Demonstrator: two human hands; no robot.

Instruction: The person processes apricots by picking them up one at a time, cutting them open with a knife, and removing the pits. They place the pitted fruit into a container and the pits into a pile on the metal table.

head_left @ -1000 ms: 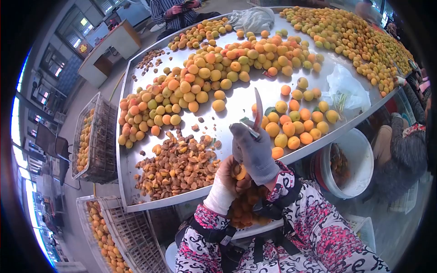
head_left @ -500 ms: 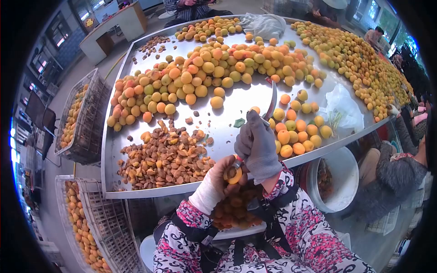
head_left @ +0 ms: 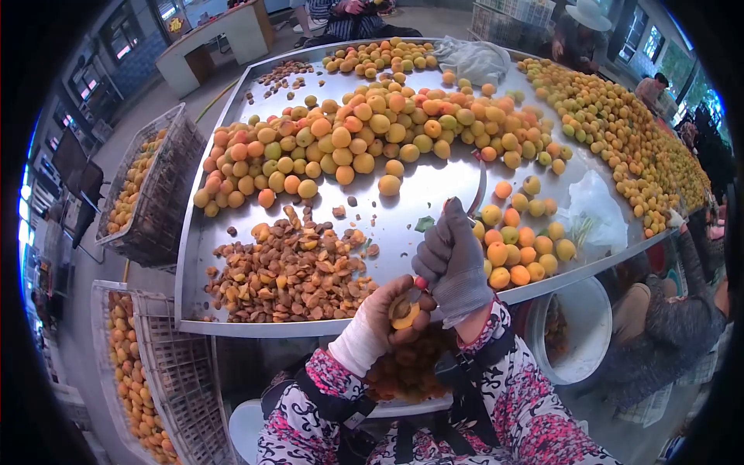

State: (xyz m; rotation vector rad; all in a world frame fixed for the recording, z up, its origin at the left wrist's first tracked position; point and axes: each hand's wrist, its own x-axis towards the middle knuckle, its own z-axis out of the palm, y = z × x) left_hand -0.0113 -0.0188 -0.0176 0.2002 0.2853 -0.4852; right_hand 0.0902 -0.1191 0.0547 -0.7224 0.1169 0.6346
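Note:
My left hand (head_left: pixel 381 314), white wrap round its wrist, pinches a cut apricot (head_left: pixel 404 314) with its orange flesh and dark centre facing up. In a grey knitted glove, my right hand (head_left: pixel 452 260) is closed round a curved metal knife (head_left: pixel 482 186). The knife's curved part rises above the fist, and a red part shows below it, right at the apricot. Both hands are close together over the table's front edge. Below them, partly hidden by my wrists, lies a heap of apricots (head_left: pixel 411 368) in a container. Loose whole apricots (head_left: pixel 519 248) lie just beyond my right hand.
On the metal table (head_left: pixel 271 328) are a brown pile of apricot stones (head_left: pixel 291 271), a long apricot heap (head_left: pixel 341 136) and a plastic bag (head_left: pixel 590 205). A white bucket (head_left: pixel 593 333) stands right; crates (head_left: pixel 174 349) stand left. Other people (head_left: pixel 581 35) sit round the table.
The view has shifted, so the table and its contents sit slightly farther right. Both hands stay together at the apricot, whose cut face now shows more flesh.

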